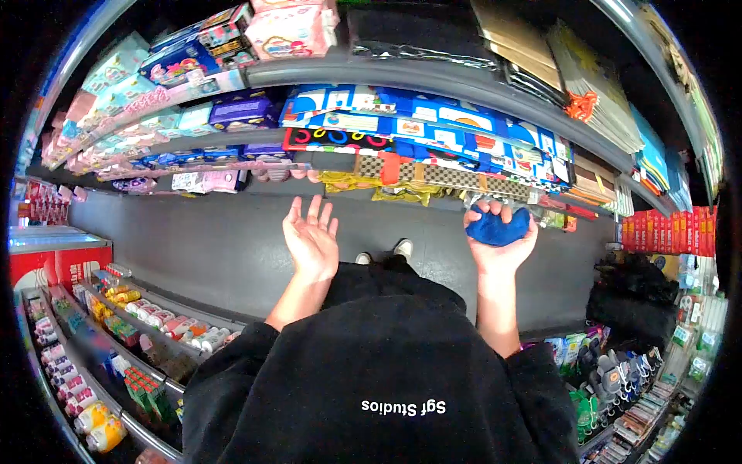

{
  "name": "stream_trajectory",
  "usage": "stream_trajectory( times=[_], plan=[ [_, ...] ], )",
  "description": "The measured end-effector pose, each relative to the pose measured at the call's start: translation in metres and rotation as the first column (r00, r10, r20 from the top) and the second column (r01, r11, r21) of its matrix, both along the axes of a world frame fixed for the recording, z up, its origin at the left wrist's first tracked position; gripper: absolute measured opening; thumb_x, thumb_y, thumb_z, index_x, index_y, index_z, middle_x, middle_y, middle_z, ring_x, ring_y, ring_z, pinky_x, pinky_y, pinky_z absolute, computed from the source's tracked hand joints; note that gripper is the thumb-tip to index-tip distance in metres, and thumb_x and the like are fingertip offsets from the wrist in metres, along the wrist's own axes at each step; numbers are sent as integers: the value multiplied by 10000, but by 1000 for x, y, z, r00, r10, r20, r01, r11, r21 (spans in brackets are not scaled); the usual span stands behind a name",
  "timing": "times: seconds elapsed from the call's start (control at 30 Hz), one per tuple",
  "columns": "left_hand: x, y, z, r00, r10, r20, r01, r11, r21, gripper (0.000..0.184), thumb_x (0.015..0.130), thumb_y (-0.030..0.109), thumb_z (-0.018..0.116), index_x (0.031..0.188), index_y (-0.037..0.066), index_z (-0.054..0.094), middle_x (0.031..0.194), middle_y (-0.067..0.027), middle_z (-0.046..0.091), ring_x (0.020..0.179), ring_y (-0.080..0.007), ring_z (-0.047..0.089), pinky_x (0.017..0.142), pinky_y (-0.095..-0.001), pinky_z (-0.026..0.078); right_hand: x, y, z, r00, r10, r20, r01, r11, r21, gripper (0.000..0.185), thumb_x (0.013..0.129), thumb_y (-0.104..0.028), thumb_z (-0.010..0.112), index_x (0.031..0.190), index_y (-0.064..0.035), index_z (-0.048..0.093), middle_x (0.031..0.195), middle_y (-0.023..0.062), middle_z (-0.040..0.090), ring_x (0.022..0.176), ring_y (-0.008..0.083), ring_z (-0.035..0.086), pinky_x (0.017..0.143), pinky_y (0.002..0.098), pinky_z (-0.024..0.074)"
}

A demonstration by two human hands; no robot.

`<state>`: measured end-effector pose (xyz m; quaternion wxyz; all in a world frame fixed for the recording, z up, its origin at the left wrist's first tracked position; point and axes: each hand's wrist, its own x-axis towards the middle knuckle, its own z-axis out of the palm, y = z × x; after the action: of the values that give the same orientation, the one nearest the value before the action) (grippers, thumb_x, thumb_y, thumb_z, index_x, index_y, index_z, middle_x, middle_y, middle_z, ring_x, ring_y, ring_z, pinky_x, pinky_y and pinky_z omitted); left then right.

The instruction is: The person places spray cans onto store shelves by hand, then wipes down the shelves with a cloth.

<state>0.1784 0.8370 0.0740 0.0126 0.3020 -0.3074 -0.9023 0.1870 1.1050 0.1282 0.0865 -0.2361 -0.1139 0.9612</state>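
Note:
My left hand (311,238) is raised over the aisle floor, palm up. Its fingers are spread and slightly curled, with nothing in them. In my right hand (504,251) lies a crumpled blue cloth (498,227), with the fingers curled over its far edge and the thumb along its right side. Whether it is folded or balled up I cannot tell. Just beyond both hands runs the lower edge of the shelf unit, where blue patterned packs (433,124) and a checkered folded piece (440,173) are stacked.
Grey floor (205,240) lies below, with my shoes (403,247) on it. Packaged pads (290,31) fill the upper left shelf. Bottles (162,317) line shelves at lower left. Red boxes (668,232), black bags (634,298) and hanging goods (618,379) are on the right.

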Motion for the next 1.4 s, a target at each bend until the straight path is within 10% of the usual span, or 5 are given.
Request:
stream_trajectory(
  times=[0.47, 0.67, 0.7, 0.83, 1.4],
  plan=[
    [-1, 32, -40, 937, -346, 47, 337, 932, 134, 615, 878, 448, 449, 1353, 79, 321, 1362, -157, 416, 1257, -280, 399, 1063, -437, 268, 67, -2, -4, 934, 114, -338, -154, 984, -93, 441, 760, -491, 467, 568, -104, 377, 601, 20, 347, 607, 180, 352, 508, 298, 292],
    [30, 139, -85, 231, -669, -706, 959, 279, 49, 343, 884, 330, 477, 1004, 27, 582, 959, -89, 622, 906, -189, 589, 858, -364, 463, 62, -60, 3, 801, 283, -528, -404, 906, -128, 500, 733, -531, 473, 516, -87, 398, 507, 59, 393, 486, 214, 412, 408, 315, 294],
    [34, 159, -86, -62, -836, -545, 988, -128, 85, 323, 893, 332, 501, 984, 35, 590, 928, -68, 621, 868, -166, 595, 821, -338, 476, 53, -69, 1, 764, 299, -572, -445, 886, -132, 498, 751, -514, 467, 520, -77, 403, 506, 70, 398, 493, 225, 416, 403, 323, 299],
    [75, 205, -23, -625, -719, -303, 752, -659, 13, 217, 874, 198, 592, 993, 18, 576, 898, -57, 604, 806, -150, 571, 767, -265, 467, 21, -99, 21, 659, 367, -657, -621, 758, -199, 481, 802, -479, 421, 564, -60, 431, 528, 90, 419, 532, 226, 445, 419, 330, 323],
    [181, 366, -15, -974, -38, -225, 157, -827, -540, 124, 782, 73, 570, 897, 49, 611, 826, -5, 586, 803, -74, 521, 743, -262, 435, 79, 32, 9, 706, 115, -699, -311, 937, -160, 475, 839, -440, 370, 589, -48, 466, 540, 118, 488, 551, 263, 518, 442, 357, 379]
  ],
)
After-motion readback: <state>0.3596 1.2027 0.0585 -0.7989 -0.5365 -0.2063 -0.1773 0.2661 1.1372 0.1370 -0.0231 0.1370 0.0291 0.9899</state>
